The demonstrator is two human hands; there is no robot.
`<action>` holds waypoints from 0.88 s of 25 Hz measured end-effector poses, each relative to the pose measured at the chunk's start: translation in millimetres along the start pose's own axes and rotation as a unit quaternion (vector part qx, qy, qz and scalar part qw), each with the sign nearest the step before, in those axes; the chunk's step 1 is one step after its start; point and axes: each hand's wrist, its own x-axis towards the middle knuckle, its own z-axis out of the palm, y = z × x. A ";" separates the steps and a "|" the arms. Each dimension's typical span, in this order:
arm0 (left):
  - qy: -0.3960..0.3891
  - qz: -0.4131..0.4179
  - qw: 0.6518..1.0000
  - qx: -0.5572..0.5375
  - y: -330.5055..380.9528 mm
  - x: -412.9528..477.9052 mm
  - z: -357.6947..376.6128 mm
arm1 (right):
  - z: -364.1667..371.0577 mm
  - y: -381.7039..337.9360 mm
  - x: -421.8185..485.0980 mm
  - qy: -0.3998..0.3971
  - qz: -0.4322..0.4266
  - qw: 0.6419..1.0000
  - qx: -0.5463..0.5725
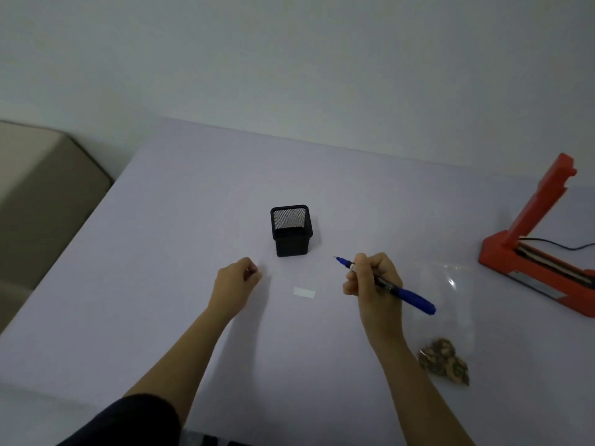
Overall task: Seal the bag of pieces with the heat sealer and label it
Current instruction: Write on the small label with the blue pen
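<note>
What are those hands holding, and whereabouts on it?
The right hand grips a blue pen on its barrel just behind the tip. The left hand is curled; anything inside is not visible.

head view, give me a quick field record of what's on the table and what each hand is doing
left hand: fingers curled, nothing seen in it
right hand: grips blue pen, tip bare
label: white slip flat on table between the hands
bag: clear, flat, brown pieces at near end, right of right arm
heat sealer: red, arm raised, far right
pen holder: black mesh, upright, beyond label
</note>
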 end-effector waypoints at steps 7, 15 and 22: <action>0.005 -0.046 0.998 0.033 -29.9 2.6 31.6 | -15.9 46.8 -13.5 0.007 0.032 0.998 -0.046; 0.010 0.338 0.931 0.135 -31.6 -28.8 70.1 | -2.8 98.9 0.2 -0.017 0.050 0.984 -0.167; 0.036 0.252 0.964 0.079 -25.1 -19.4 104.6 | 5.2 136.6 13.0 -0.049 0.030 0.975 -0.215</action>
